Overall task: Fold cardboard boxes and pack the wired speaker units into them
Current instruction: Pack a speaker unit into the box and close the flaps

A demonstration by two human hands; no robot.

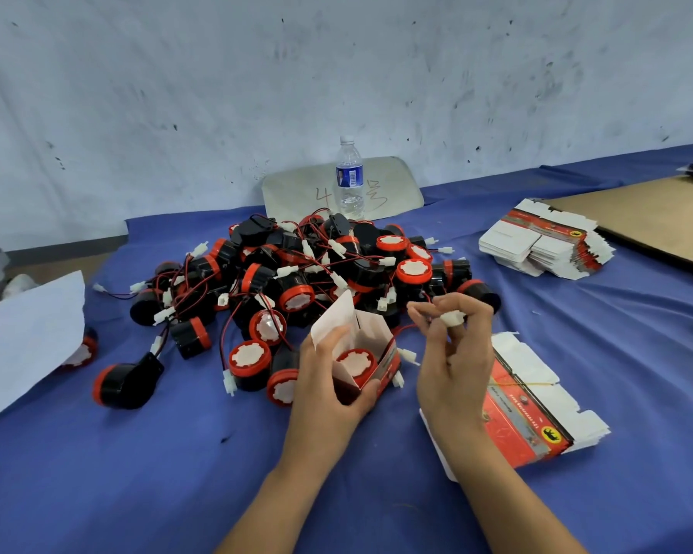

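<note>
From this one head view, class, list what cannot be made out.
Head view:
- Base of the red-and-white cardboard box: hidden by the left hand.
- Body of the red-rimmed black speaker inside: hidden by box walls.
- Label of the clear plastic water bottle: too small.
- Rest of the white paper sheet: past left edge.

Of your body only the two arms show. Your left hand is bare, and your right hand is bare too. The left forearm and the right forearm are uncovered all the way down to the lower edge of the view, so what you wear higher up cannot be told. Both forearms are slim, with narrow wrists. The fingers are long and thin, with clear knuckles. The nails are too blurred to describe.
</note>
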